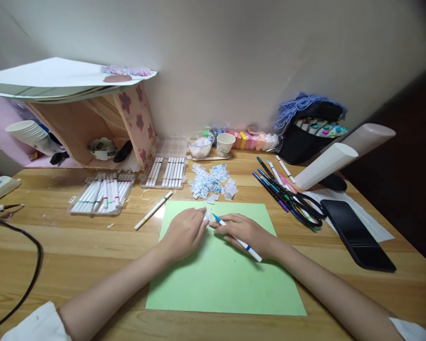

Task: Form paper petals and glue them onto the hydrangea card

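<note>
A light green sheet of paper (227,279) lies on the wooden table in front of me. My left hand (184,232) rests on its upper part, fingers pressed together on a small white paper scrap (208,214). My right hand (246,231) holds a white marker with a blue tip (234,237), and the tip points at that scrap. Just beyond the sheet lies a pile of small white and blue paper scraps (212,182).
A loose white marker (153,210) lies left of the sheet. Two clear trays of white markers (102,194) (165,173) sit behind. Dark pens and scissors (307,208), a black phone (357,234) and rolled paper (326,166) are at right. A bowl (199,144), paper cup (225,143) and black cable (28,274) are also here.
</note>
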